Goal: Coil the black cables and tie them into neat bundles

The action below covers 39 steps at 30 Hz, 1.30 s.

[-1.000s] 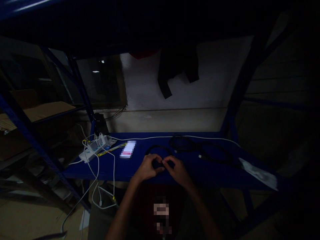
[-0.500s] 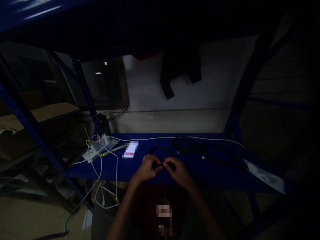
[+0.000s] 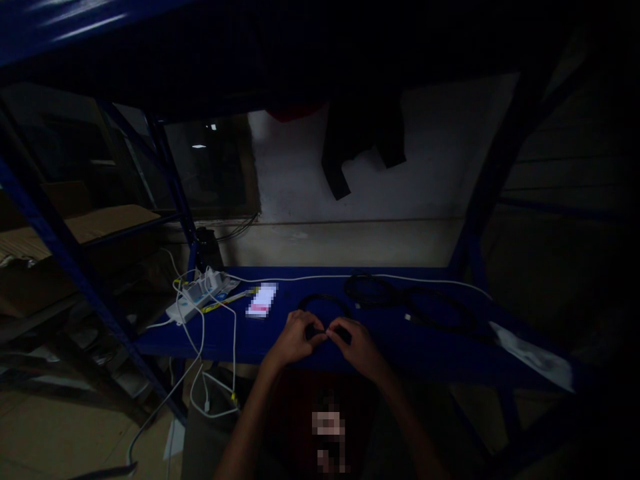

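Note:
A black cable (image 3: 324, 297) arcs in a loop over the blue shelf (image 3: 300, 363), its near part running into my two hands. My left hand (image 3: 299, 335) is closed in a pinch at the left of the loop's near side. Fingertip to fingertip with it, my right hand (image 3: 354, 339) pinches the same cable from the right. The small piece between the fingertips is too dark to make out. To the right lie two more coiled black cables, one (image 3: 371, 291) farther back and one (image 3: 440, 308) with a pale connector end.
A white power strip (image 3: 197, 298) with chargers and tangled white cords stands at the left, beside a yellow strip (image 3: 225, 301) and a lit phone (image 3: 263, 300). A clear plastic bag (image 3: 533, 353) lies at the right edge. Blue posts (image 3: 170, 180) frame the shelf.
Both hands keep nearly the same place; the fingertips have come slightly closer together. The cables and other things stay put.

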{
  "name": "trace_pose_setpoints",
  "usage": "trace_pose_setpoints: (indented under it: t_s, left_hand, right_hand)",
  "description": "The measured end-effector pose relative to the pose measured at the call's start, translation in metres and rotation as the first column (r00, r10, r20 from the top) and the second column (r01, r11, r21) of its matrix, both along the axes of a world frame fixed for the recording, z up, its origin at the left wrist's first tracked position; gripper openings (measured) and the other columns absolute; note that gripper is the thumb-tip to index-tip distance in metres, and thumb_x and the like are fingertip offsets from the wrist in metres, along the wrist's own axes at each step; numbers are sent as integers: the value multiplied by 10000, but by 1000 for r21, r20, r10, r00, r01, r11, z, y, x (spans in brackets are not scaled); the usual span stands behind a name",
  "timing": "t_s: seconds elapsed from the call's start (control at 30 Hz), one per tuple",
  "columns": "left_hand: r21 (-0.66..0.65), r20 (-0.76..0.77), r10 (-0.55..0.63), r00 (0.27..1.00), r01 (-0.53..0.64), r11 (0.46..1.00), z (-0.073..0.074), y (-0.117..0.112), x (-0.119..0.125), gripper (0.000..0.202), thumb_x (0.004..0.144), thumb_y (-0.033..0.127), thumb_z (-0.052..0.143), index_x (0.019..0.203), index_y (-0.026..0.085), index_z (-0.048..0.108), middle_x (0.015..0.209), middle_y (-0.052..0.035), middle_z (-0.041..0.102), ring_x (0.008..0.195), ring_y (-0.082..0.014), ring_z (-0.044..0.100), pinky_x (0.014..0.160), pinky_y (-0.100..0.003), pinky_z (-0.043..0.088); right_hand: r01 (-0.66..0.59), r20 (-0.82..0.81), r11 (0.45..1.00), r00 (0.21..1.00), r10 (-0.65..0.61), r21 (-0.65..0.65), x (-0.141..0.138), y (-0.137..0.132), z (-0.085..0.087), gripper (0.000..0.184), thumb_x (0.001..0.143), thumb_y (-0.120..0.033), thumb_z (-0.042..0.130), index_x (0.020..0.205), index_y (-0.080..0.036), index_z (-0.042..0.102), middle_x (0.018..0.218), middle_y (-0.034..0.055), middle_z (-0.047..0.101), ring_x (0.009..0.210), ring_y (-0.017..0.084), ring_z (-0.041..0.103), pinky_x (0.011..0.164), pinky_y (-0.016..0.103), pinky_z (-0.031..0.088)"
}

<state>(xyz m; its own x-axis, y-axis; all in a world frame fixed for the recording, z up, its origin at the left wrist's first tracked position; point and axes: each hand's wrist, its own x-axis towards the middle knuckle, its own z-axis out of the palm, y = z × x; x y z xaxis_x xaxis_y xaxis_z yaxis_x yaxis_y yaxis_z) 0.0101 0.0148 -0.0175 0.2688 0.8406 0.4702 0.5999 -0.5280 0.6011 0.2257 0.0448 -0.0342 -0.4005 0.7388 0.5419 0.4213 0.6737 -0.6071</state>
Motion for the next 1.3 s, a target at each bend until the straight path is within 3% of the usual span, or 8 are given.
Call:
trace_pose_setpoints:
  t_s: [0.2,0.57,0.93,1.3]
  left_hand:
    - [-2,-34,-11,999,11,1000,4,-2,1,147,927,360,777,1002,244,726,1023,-41,762,1060,-257,658,1055,-431,410]
    - [-2,-7,-20,1000,20,1000,-6,3,-2,227,963,450,756,1034,236,730,1045,-34,757,1090,-234,650,1068,-393,395]
    - [-3,72,-78,994,78,997,2,0,-1,152,963,393,762,970,242,764,1019,-25,803,1030,-226,702,1044,-383,412]
    - [-13,103,-73,992,74,997,6,-2,0,190,948,431,777,999,247,777,1052,-38,810,1076,-242,700,1068,-394,419]
  right_hand:
    - [23,-5,1000,1000,-23,-4,1,-2,-1,113,998,-328,635,945,-255,702,989,44,783,966,260,729,924,401,509]
    - [59,-53,998,997,-58,29,2,-3,-1,105,989,-329,659,931,-254,705,968,39,778,953,260,723,924,406,499]
    - [-78,-147,997,986,81,24,1,-9,12,154,1003,-339,644,894,-253,711,997,77,750,971,255,713,905,395,557]
    - [-52,-186,998,981,57,32,1,-9,6,140,1003,-348,656,924,-256,726,983,79,771,942,263,733,887,409,576]
